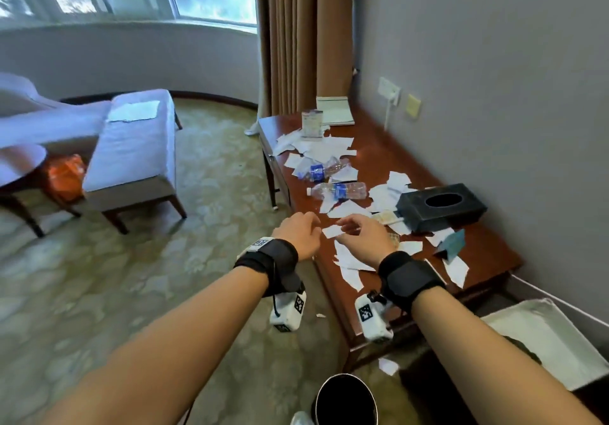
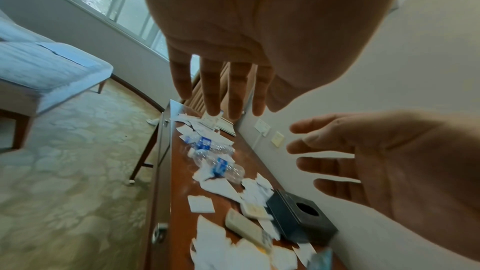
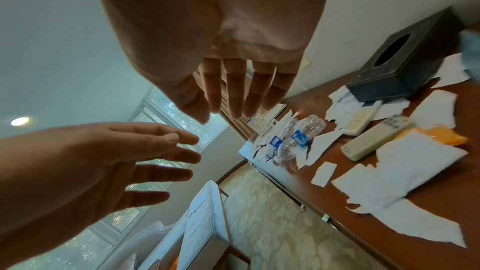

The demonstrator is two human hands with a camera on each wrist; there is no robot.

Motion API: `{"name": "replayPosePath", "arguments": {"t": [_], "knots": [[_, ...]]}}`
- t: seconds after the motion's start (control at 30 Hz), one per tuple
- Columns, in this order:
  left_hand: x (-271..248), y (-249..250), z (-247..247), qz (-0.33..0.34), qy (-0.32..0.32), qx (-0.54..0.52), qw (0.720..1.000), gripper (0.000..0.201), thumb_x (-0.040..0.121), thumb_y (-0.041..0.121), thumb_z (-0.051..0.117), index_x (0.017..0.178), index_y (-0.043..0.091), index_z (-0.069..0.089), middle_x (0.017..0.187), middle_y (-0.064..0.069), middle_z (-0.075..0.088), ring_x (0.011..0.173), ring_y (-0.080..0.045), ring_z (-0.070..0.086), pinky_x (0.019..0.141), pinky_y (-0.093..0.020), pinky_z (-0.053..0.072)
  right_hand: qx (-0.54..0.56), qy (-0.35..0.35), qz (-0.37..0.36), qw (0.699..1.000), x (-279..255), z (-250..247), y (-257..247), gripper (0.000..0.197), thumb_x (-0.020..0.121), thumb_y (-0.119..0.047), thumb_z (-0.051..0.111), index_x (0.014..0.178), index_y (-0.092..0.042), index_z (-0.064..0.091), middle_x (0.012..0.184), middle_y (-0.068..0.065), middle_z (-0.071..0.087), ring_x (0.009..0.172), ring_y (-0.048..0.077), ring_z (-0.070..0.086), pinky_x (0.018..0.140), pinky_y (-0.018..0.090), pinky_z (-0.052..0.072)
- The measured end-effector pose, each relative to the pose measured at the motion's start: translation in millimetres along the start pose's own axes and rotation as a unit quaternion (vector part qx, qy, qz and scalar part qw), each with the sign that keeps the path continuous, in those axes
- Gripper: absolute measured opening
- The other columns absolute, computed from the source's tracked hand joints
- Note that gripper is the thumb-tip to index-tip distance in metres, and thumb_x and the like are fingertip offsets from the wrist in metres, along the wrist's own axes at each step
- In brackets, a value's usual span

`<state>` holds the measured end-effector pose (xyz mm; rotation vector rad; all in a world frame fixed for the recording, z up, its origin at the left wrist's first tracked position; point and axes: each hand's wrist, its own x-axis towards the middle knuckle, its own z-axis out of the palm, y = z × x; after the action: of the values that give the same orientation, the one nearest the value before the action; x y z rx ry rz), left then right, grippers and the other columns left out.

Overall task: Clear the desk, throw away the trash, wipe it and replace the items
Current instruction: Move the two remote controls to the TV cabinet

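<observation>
Torn white paper scraps (image 1: 349, 256) litter the reddish wooden desk (image 1: 389, 158). Two empty plastic bottles (image 1: 339, 190) with blue labels lie on their sides mid-desk. A black tissue box (image 1: 441, 205) stands by the wall, with pale remotes (image 3: 376, 141) beside it. My left hand (image 1: 301, 233) and right hand (image 1: 362, 237) hover side by side over the desk's near front edge. In both wrist views the left hand (image 2: 228, 81) and right hand (image 3: 233, 81) show straight, spread fingers holding nothing. A small paper piece (image 1: 331, 231) lies on the desk between them.
A black round bin (image 1: 346, 401) stands on the carpet below me, and a white-lined basket (image 1: 543, 335) sits at the right. A paper scrap (image 1: 388, 366) lies on the floor. A card stand (image 1: 311, 123) and notepad (image 1: 334, 110) occupy the desk's far end. A footstool (image 1: 131, 148) stands left.
</observation>
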<state>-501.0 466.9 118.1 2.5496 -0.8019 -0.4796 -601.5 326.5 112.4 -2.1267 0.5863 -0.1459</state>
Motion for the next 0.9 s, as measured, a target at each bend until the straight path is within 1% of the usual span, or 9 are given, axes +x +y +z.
{"name": "replayPosePath", "arguments": {"t": [0.07,0.17,0.3,0.47,0.53,0.63,0.7,0.8,0.9], "knots": [[22.8,-10.2,-17.2,-0.010,0.009,-0.005,1.000,0.029,0.093,0.033,0.046,0.117,0.026,0.061,0.121,-0.001,0.062,0.110,-0.028,0.060,0.096,-0.045,0.049,0.011,-0.011,-0.007,1.000,34.6,9.8,-9.1,0.025,0.082,-0.020,0.070,0.106,-0.024,0.068,0.101,-0.005,0.067,0.095,0.011,0.062,0.090,0.034,0.054],[51.9,-27.9,-35.9,-0.029,0.018,-0.008,0.999,0.028,0.093,0.030,0.049,0.119,0.024,0.060,0.121,-0.002,0.062,0.111,-0.028,0.060,0.097,-0.044,0.048,0.011,-0.037,0.001,0.999,75.6,24.5,-22.4,0.028,0.084,-0.021,0.070,0.112,-0.023,0.065,0.104,-0.005,0.066,0.097,0.011,0.061,0.092,0.038,0.055],[91.5,-49.2,-49.6,-0.032,0.007,0.000,0.999,0.030,0.095,0.028,0.050,0.123,0.022,0.059,0.126,-0.003,0.059,0.114,-0.026,0.058,0.099,-0.042,0.047,0.024,-0.046,0.000,0.999,122.9,38.3,-32.4,0.031,0.086,-0.020,0.069,0.116,-0.021,0.064,0.108,-0.002,0.064,0.100,0.013,0.060,0.090,0.033,0.053],[154.6,-59.6,-54.7,0.008,-0.020,0.002,1.000,0.029,0.094,0.027,0.052,0.122,0.021,0.059,0.121,-0.003,0.060,0.110,-0.025,0.059,0.095,-0.039,0.049,0.036,-0.018,0.029,0.999,176.2,51.2,-29.0,0.030,0.086,-0.018,0.069,0.115,-0.021,0.064,0.106,-0.002,0.063,0.098,0.012,0.060,0.084,0.027,0.050],[183.6,-60.0,-55.3,0.031,-0.037,0.000,0.999,0.030,0.093,0.027,0.054,0.122,0.020,0.059,0.119,-0.004,0.061,0.109,-0.025,0.060,0.094,-0.039,0.050,0.051,0.001,0.047,0.998,196.4,52.7,-27.5,0.027,0.086,-0.017,0.069,0.112,-0.021,0.064,0.105,-0.004,0.063,0.098,0.012,0.060,0.080,0.024,0.050],[229.6,-58.0,-58.6,0.067,-0.073,0.000,0.995,0.031,0.095,0.027,0.055,0.124,0.020,0.058,0.123,-0.003,0.062,0.109,-0.023,0.060,0.095,-0.036,0.050,0.072,0.038,0.073,0.994,224.1,46.9,-26.8,0.021,0.087,-0.020,0.070,0.107,-0.021,0.061,0.096,-0.009,0.059,0.090,0.009,0.058,0.072,0.020,0.048],[260.9,-54.4,-58.8,0.095,-0.100,0.009,0.990,0.032,0.094,0.026,0.055,0.126,0.020,0.058,0.124,-0.002,0.062,0.110,-0.022,0.060,0.095,-0.033,0.049,0.063,0.072,0.101,0.990,239.4,41.0,-19.9,0.023,0.085,-0.021,0.072,0.106,-0.020,0.062,0.094,-0.010,0.059,0.092,0.011,0.059,0.075,0.021,0.048],[301.8,-39.0,-55.0,0.133,-0.146,0.024,0.980,0.035,0.095,0.021,0.054,0.130,0.020,0.054,0.127,-0.003,0.062,0.111,-0.020,0.059,0.094,-0.028,0.046,0.069,0.140,0.150,0.976,252.5,26.8,-1.1,0.022,0.084,-0.019,0.072,0.104,-0.023,0.065,0.102,-0.006,0.065,0.097,0.014,0.062,0.085,0.025,0.051],[330.6,-14.2,-43.8,0.178,-0.166,0.036,0.969,0.036,0.095,0.020,0.056,0.130,0.020,0.054,0.129,-0.003,0.061,0.113,-0.020,0.058,0.095,-0.029,0.046,0.088,0.188,0.207,0.956,250.7,9.3,20.3,0.022,0.085,-0.018,0.072,0.106,-0.021,0.064,0.102,-0.003,0.066,0.094,0.015,0.062,0.081,0.025,0.048]]}}
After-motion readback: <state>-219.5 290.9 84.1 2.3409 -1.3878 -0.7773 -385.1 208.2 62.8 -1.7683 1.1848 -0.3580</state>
